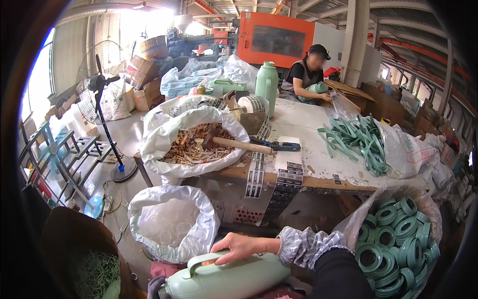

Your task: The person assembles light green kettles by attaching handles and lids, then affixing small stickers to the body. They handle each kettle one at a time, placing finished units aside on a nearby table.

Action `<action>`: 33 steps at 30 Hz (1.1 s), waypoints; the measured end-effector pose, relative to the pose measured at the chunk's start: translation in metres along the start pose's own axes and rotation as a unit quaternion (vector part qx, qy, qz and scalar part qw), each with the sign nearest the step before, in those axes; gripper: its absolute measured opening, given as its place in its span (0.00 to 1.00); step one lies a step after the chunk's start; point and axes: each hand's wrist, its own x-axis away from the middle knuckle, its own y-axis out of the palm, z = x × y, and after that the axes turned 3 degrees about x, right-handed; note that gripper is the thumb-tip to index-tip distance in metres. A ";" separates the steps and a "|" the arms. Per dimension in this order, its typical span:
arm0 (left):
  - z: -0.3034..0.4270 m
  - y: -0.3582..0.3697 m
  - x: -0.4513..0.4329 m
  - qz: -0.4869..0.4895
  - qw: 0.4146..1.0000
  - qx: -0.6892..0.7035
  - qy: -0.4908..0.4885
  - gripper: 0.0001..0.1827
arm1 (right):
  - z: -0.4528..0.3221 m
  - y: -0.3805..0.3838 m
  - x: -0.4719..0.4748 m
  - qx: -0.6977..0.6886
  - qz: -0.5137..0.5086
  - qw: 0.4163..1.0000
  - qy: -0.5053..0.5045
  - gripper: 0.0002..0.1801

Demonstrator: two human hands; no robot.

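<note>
A pale green plastic vacuum flask body (231,276) lies on its side across my lap, its neck towards the left. My right hand (234,248), with a patterned sleeve cuff, is on the flask's loop handle, fingers at the handle's opening. In a dark grey glove, my left hand (157,287) is against the neck end, mostly cut off by the lower edge. A wooden-handled mallet (239,144) rests on the sack of small brown pieces (198,144) on the table. Green plastic strips (360,142) spill from a white sack at the table's right.
Green plastic rings (396,239) fill a bag at right. An open white sack (173,220) with clear pieces stands left of my right hand; a carton (78,235) is lower left. Label strips (285,187) hang off the table (321,164). A co-worker (308,74) sits beyond, holding a green flask.
</note>
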 end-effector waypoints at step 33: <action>-0.141 0.162 -0.373 -0.170 0.927 -0.332 0.039 0.17 | 0.055 -0.252 0.044 0.391 0.328 0.833 0.213 0.20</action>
